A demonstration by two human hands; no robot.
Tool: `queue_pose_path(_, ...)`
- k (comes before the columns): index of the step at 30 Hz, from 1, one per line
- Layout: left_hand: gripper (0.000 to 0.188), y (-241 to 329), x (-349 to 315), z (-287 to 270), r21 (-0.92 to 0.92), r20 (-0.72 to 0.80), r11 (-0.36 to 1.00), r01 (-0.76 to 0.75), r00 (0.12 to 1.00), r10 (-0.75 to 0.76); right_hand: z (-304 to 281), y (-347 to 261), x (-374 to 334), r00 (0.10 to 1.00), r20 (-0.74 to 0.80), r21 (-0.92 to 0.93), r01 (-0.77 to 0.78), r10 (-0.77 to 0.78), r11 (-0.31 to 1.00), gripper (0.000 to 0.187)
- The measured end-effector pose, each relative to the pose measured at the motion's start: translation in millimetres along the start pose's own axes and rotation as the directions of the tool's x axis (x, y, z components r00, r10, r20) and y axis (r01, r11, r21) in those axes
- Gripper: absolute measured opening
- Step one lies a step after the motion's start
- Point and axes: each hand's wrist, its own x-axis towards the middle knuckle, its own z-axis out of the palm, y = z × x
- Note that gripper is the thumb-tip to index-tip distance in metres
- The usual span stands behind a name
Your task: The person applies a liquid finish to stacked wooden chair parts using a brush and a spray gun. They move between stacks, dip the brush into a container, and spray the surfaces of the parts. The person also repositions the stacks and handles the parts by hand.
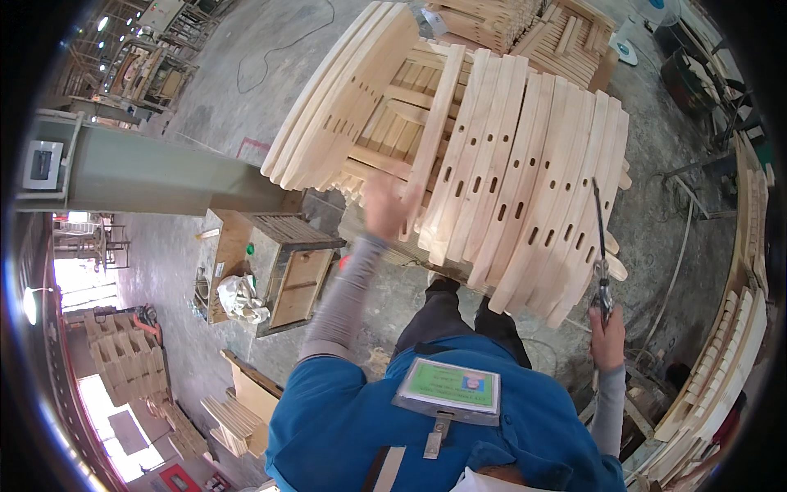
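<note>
My left hand (387,203), blurred by motion, is at the lower end of a pale wooden slat (434,123) that lies tilted over the pile. Whether its fingers close on the slat cannot be made out. In my right hand (607,338) is a blow gun (604,287) with a long thin dark nozzle, which points up and away along the pile's right side. Between my hands lies a row of slotted wooden slats (525,164), side by side. Taller curved boards (348,90) lean together at the pile's left, beyond my left hand.
A wooden cart (299,287) with a white bag (242,299) on it stands left of my legs. Further wooden parts (566,41) are stacked behind the pile. At the right, a rack (725,361) holds long boards. A hose (672,287) runs along the floor at right.
</note>
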Motion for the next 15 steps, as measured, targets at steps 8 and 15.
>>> queue_pose_path(8,0.107,-169.9,100.3,-101.6,0.615,0.211,0.758,0.217,0.881,-0.423,91.9,-170.1,16.3,0.605,0.790,0.448,-0.456,-0.102,0.769,0.027)
queue_pose_path(15,0.097,-205.8,111.4,-92.0,0.592,0.204,0.748,0.301,0.841,-0.501,223.6,-287.8,110.6,0.536,0.780,0.625,-0.662,-0.323,0.414,0.039)
